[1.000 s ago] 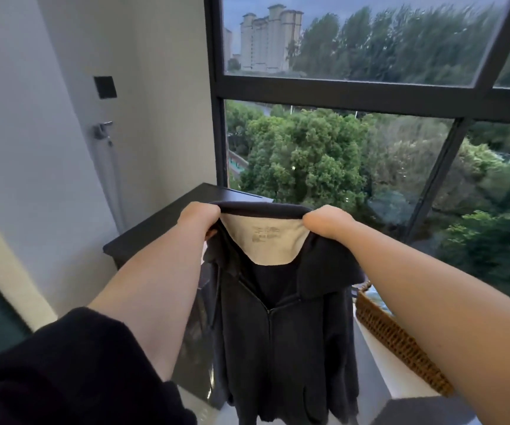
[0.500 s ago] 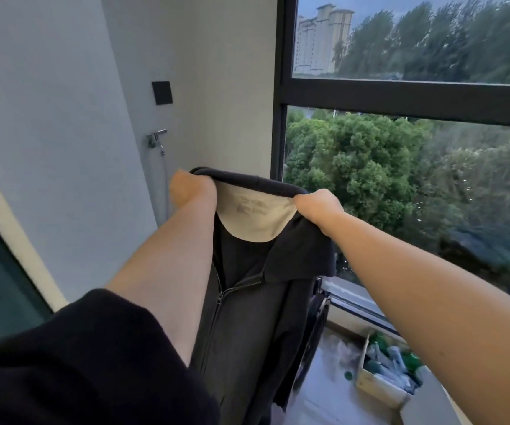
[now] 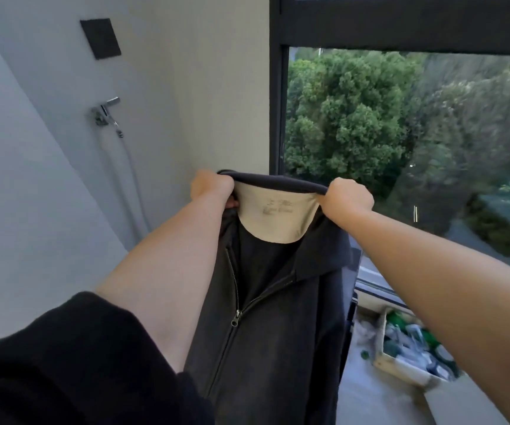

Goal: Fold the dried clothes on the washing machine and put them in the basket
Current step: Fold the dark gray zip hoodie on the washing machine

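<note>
A dark grey zip-up jacket [image 3: 278, 317] with a beige patch inside its collar hangs upright in the air in front of me. My left hand [image 3: 212, 187] grips the collar at its left end. My right hand [image 3: 348, 199] grips the collar at its right end. The zip is partly undone below the neck. The jacket's lower part runs out of the frame at the bottom. Neither the washing machine nor the basket is in view.
A light wall with a black square plate [image 3: 100, 38] and a metal tap [image 3: 106, 113] with a hose stands to the left. A dark-framed window [image 3: 276, 111] looks onto trees. On the floor at lower right sits a box of bottles [image 3: 413, 348].
The view has swung left and down: the dark top and the woven basket have left the frame, and the floor box has come in. Both hands keep their grip on the collar.
</note>
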The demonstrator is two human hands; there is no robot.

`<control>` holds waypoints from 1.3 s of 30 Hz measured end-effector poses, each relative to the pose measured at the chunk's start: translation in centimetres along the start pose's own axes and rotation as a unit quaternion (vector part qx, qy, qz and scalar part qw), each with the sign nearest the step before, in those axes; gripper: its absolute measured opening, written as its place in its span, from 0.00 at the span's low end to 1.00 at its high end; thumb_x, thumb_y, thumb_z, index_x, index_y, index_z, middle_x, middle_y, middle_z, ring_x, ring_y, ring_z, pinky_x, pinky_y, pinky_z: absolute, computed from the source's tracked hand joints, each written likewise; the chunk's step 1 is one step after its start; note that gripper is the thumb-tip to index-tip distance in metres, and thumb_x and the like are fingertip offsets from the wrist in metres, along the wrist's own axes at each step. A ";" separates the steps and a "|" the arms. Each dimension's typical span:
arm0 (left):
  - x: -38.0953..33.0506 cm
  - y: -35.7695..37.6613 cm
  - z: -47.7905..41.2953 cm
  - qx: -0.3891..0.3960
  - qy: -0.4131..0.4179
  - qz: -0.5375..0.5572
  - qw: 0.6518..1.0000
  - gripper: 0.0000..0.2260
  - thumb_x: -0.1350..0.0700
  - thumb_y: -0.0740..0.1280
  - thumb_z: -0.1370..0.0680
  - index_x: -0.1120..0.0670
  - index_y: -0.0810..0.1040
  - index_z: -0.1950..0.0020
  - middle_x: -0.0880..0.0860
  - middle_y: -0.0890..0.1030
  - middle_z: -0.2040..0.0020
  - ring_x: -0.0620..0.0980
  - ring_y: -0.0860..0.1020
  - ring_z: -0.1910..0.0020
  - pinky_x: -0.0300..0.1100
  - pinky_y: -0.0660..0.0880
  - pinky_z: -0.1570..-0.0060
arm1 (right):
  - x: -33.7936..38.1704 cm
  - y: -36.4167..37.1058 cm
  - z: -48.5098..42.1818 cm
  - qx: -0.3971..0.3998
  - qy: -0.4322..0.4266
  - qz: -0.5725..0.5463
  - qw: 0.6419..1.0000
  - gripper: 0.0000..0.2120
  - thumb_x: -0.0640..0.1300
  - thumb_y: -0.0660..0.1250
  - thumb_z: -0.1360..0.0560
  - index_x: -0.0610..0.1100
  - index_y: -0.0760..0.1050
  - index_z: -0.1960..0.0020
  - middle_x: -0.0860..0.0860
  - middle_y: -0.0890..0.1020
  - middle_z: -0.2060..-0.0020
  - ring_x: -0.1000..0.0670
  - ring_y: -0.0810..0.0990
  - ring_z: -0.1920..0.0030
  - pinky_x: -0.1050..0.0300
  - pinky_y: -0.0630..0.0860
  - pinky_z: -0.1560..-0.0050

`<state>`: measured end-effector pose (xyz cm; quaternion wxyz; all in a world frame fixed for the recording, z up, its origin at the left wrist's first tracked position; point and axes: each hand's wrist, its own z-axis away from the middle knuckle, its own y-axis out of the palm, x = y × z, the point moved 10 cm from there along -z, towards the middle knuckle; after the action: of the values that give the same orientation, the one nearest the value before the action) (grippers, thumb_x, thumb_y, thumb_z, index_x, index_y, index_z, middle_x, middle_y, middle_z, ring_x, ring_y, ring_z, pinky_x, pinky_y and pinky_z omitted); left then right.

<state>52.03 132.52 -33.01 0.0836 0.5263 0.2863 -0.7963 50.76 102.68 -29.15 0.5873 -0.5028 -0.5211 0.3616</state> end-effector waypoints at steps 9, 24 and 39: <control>0.7 13.5 -11.4 0.164 -0.052 -0.014 0.985 0.11 0.70 0.63 0.25 0.65 0.77 0.44 0.63 0.80 0.50 0.65 0.81 0.52 0.56 0.80 0.67 | -3.6 6.7 -10.2 0.008 0.233 -0.248 0.940 0.06 0.37 0.65 0.26 0.36 0.74 0.61 0.40 0.83 0.62 0.45 0.82 0.71 0.52 0.81 0.68; 9.0 11.4 -14.7 0.304 0.205 -0.406 0.837 0.34 0.55 0.73 0.29 0.59 0.62 0.27 0.62 0.67 0.30 0.59 0.68 0.31 0.45 0.66 0.34 | 4.0 18.0 -5.4 0.086 0.040 0.008 0.996 0.26 0.53 0.61 0.24 0.40 0.63 0.32 0.43 0.59 0.28 0.41 0.61 0.30 0.41 0.62 0.32; 11.5 9.6 -16.5 0.236 0.114 -0.390 0.882 0.09 0.66 0.60 0.25 0.59 0.72 0.47 0.58 0.79 0.54 0.58 0.82 0.64 0.45 0.79 0.65 | 3.4 26.3 -2.9 0.328 0.131 0.028 0.935 0.61 0.72 0.70 0.39 0.56 0.31 0.25 0.45 0.31 0.26 0.40 0.31 0.26 0.26 0.47 0.33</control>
<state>64.24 135.55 -51.39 -0.3942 0.4635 0.2792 -0.7429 56.81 111.38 -53.59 0.7724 -0.3396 -0.2776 0.4593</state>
